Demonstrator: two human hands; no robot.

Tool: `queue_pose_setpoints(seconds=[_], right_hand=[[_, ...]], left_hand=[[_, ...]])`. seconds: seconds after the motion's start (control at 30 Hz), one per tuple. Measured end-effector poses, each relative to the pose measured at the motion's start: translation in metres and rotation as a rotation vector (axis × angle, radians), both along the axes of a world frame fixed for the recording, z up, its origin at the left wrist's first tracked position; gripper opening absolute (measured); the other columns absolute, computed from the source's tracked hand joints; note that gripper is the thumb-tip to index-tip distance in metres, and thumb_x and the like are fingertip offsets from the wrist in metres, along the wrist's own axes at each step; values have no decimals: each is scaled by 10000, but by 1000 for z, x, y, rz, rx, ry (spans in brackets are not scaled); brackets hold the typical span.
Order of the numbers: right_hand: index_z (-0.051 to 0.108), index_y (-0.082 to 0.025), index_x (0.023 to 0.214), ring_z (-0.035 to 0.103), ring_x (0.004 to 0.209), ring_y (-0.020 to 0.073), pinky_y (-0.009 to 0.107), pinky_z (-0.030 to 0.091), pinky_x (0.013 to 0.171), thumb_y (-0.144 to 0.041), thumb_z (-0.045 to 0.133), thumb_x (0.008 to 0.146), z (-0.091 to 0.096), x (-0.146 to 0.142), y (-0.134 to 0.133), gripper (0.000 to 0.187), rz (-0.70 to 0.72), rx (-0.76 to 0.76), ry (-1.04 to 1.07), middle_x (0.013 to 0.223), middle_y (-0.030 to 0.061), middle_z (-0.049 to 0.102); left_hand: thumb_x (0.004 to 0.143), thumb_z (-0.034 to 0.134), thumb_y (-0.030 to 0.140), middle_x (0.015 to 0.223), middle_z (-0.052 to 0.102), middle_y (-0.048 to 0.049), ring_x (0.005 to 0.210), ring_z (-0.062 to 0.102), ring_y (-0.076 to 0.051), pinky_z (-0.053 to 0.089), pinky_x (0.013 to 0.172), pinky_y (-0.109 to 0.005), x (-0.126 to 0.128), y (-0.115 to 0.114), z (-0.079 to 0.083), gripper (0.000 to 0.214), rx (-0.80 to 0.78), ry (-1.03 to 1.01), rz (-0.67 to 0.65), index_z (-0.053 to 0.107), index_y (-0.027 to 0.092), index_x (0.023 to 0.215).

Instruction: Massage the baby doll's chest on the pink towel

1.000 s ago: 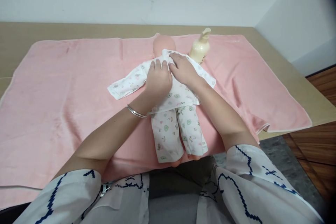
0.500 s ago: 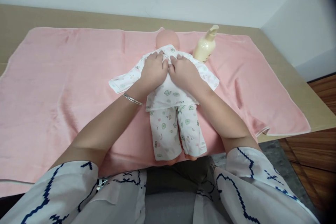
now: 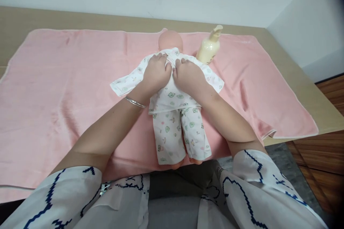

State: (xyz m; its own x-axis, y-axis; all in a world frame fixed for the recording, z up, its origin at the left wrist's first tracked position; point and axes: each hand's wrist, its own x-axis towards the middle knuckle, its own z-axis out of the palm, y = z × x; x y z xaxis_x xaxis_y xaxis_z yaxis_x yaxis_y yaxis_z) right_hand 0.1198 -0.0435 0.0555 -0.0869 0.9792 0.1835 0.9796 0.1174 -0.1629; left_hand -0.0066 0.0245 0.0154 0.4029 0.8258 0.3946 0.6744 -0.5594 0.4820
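Doll (image 3: pixel 173 101), one, in printed white top (image 3: pixel 170 91) and matching trousers (image 3: pixel 168 137), lying on a pink blanket (image 3: pixel 80 89) spread over a pale surface (image 3: pixel 301 89). Left hand (image 3: pixel 157 73), silver bangle (image 3: pixel 135 102) at wrist, and right hand (image 3: pixel 189 75), both on the top's upper part, fingers curled; whether either grip pinches cloth cannot be told. Cream pump bottle (image 3: pixel 208 50), near the doll's head.

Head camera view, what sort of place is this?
An indoor room, possibly a baby-care practice space or a home, though I can't tell which. The clues are the baby doll in printed clothes, the pink blanket spread over a table, and the pump bottle beside it.
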Motion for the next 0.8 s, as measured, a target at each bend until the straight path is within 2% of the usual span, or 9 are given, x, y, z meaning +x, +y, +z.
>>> queue_pose_setpoints(seconds=[0.1, 0.17, 0.27, 0.37, 0.47, 0.6, 0.67, 0.73, 0.8], right_hand=[[602, -32, 1210, 615, 1176, 381, 552, 457, 1045, -188, 308, 1000, 2, 2, 0, 393, 28, -3, -9, 1177, 242, 662], [585, -42, 1277, 595, 1237, 368, 541, 450, 1072, -207, 305, 1006, -1, 11, 9, 423, 27, 1, 49, 1264, 235, 648], [528, -84, 1392, 490, 1391, 325, 516, 379, 1172, -246, 321, 1005, -10, 29, 27, 468, 54, 49, 137, 1450, 193, 570], [516, -131, 1420, 444, 1441, 289, 517, 315, 1223, -270, 338, 1002, -19, 37, 38, 475, 74, 87, 180, 1507, 144, 539], [531, -105, 1398, 484, 1400, 300, 529, 334, 1201, -256, 328, 1010, -18, 29, 32, 463, 12, 107, 162, 1455, 169, 578], [639, -51, 1191, 607, 1209, 329, 494, 447, 1078, -209, 300, 1013, -9, 3, 8, 415, -41, 107, 32, 1201, 223, 691], [655, -48, 1127, 627, 1152, 338, 478, 476, 1026, -192, 336, 996, -5, -5, 1, 373, -29, 111, -36, 1154, 234, 701], [662, -67, 1095, 637, 1122, 332, 471, 488, 1001, -182, 350, 986, -4, -5, 1, 349, -6, 114, -44, 1145, 224, 708], [663, -98, 1085, 635, 1122, 321, 469, 488, 1001, -200, 340, 993, -6, 5, 9, 351, 16, 111, 22, 1165, 201, 709]], left_hand=[[1012, 328, 395, 1399, 622, -132, 1358, 521, -326, 374, 1186, -526, 2, -2, -2, 460, 35, 10, 30, 593, 200, 1334], [1009, 336, 388, 1455, 580, -159, 1414, 466, -346, 319, 1214, -550, 7, -13, -4, 490, 60, 12, 61, 549, 158, 1386], [997, 375, 381, 1503, 532, -196, 1450, 421, -380, 286, 1219, -579, 16, -32, -5, 512, 68, 23, 87, 520, 123, 1415], [981, 398, 339, 1531, 495, -220, 1463, 398, -399, 265, 1223, -595, 20, -42, -1, 516, 57, 54, 73, 515, 91, 1419], [971, 395, 293, 1503, 529, -210, 1451, 424, -375, 280, 1233, -557, 15, -32, 4, 484, 33, 59, 19, 560, 86, 1376], [975, 368, 298, 1462, 581, -158, 1410, 481, -324, 328, 1222, -515, 3, -2, 3, 469, -21, 29, -23, 593, 130, 1351], [990, 357, 325, 1456, 589, -144, 1392, 502, -299, 338, 1221, -492, 0, 8, 0, 467, -29, 11, -18, 593, 145, 1352], [1009, 350, 354, 1464, 580, -144, 1397, 498, -288, 330, 1226, -475, 1, 10, -3, 468, -18, 6, 6, 587, 152, 1358], [1025, 338, 368, 1483, 557, -160, 1429, 463, -302, 302, 1240, -485, 4, 2, -3, 477, -6, 18, 43, 564, 145, 1382]])
